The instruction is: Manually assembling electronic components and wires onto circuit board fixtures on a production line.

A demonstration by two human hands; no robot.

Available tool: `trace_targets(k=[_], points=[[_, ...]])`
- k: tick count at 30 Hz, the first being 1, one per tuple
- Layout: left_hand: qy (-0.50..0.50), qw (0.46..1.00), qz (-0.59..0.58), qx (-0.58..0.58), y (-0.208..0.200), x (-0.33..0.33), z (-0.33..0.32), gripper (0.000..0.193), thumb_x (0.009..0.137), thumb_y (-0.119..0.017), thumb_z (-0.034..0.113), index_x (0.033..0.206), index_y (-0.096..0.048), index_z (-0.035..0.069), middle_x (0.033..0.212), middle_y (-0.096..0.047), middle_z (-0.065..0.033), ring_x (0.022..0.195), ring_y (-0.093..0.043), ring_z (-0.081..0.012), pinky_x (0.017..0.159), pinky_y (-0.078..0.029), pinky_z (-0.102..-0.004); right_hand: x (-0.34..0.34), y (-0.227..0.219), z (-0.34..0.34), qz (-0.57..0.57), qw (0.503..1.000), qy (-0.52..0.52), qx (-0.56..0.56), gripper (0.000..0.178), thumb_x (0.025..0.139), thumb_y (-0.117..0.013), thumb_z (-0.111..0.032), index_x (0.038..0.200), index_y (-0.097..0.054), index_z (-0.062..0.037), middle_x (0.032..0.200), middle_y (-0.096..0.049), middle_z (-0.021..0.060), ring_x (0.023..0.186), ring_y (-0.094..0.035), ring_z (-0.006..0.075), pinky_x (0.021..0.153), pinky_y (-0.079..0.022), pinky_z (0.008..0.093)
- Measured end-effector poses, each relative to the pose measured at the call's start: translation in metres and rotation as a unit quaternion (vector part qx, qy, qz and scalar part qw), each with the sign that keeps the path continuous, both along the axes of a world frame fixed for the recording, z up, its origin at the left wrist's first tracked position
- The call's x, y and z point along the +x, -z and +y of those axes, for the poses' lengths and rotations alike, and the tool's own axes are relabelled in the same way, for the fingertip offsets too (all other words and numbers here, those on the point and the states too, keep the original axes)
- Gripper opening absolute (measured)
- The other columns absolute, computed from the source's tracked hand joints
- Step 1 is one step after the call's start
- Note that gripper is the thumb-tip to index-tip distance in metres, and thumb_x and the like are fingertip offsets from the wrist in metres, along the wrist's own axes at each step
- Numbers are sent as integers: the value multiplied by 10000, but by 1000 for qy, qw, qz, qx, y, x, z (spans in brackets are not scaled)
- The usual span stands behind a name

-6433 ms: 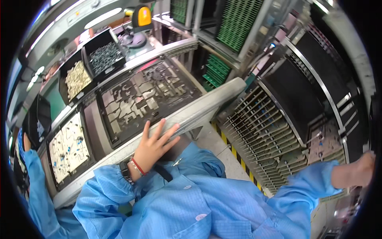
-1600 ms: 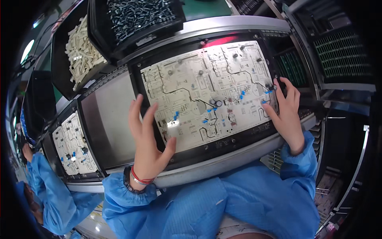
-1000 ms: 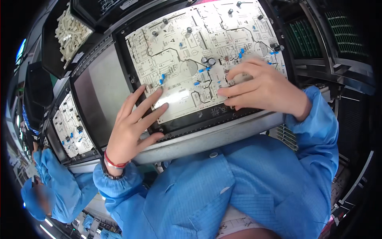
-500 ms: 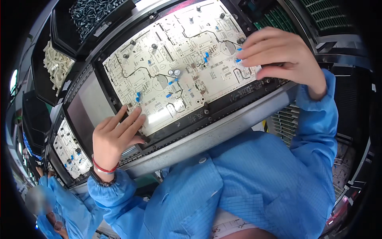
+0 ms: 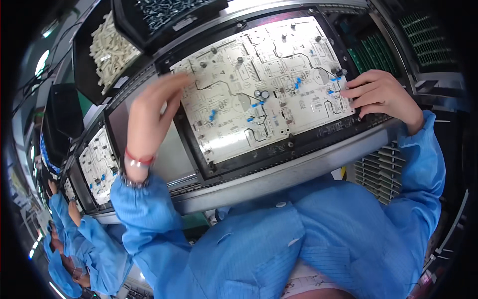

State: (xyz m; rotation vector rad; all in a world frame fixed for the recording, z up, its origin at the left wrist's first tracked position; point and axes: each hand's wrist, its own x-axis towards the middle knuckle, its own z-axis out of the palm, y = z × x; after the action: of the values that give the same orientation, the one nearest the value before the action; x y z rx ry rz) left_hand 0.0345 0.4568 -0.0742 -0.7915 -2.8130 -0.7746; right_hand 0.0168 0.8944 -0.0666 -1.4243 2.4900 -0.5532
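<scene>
A large white circuit board [image 5: 308, 112] lies in a black frame [image 5: 239, 168] in front of me. It carries blue disc-shaped parts [image 5: 297, 83], two round silver-topped capacitors [image 5: 264, 93] and several small dark cylinders [image 5: 240, 60]. At the board's upper left edge is my left hand [image 5: 152, 114], its fingers stretched out and thumb apart. Motion blurs its fingertips, and nothing shows between them. My right hand [image 5: 383, 97] is open at the right edge, fingers spread, with the tips at the board's rim beside blue parts.
A black bin of cream-coloured pieces [image 5: 112, 52] stands at the upper left, next to a bin of dark small parts [image 5: 167, 12]. A metal rail [image 5: 289, 164] runs before me. Another populated board [image 5: 98, 167] and a co-worker's blue sleeve [image 5: 99, 249] are at left. Green boards stand in racks [image 5: 376, 52] at right.
My left hand has moved from the board's lower left corner up to its upper left edge. The right hand has drawn back slightly off the board. The whole view has shifted.
</scene>
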Motion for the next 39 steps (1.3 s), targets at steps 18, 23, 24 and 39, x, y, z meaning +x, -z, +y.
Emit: trace_targets(k=[18,23,24,39], points=[[-77,987,118,-81,41,-9,-7,330,814,-612,32,1126,-648,134,1047,-573,-120,1148,-523,-345,849,-484,-401,-89,55,-174,302,936,147,-103,285,803,-656,-77,1082,-610,-49,991,-577,75,953,-561,262,801,-483,368],[-83,979,135,-130,42,-7,-6,416,805,-584,6,1183,-630,174,1177,-551,-116,1231,-447,-379,913,-460,-444,-82,66,-189,192,920,234,-250,88,763,-676,-35,830,-635,4,836,-590,81,848,-564,260,742,-466,353],[-77,978,139,-139,42,-9,-6,410,812,-580,9,1184,-630,174,1185,-548,-118,1232,-444,-385,917,-460,-439,-77,68,-194,148,910,273,-274,74,761,-680,-37,799,-633,6,794,-590,89,823,-565,260,734,-463,346],[-92,980,120,-129,40,-2,-9,355,824,-641,170,1178,-616,154,1193,-525,-103,1228,-408,-418,966,-418,-482,-94,52,-66,319,890,305,-116,166,773,-698,-88,910,-653,-6,892,-584,79,840,-567,228,757,-457,326]])
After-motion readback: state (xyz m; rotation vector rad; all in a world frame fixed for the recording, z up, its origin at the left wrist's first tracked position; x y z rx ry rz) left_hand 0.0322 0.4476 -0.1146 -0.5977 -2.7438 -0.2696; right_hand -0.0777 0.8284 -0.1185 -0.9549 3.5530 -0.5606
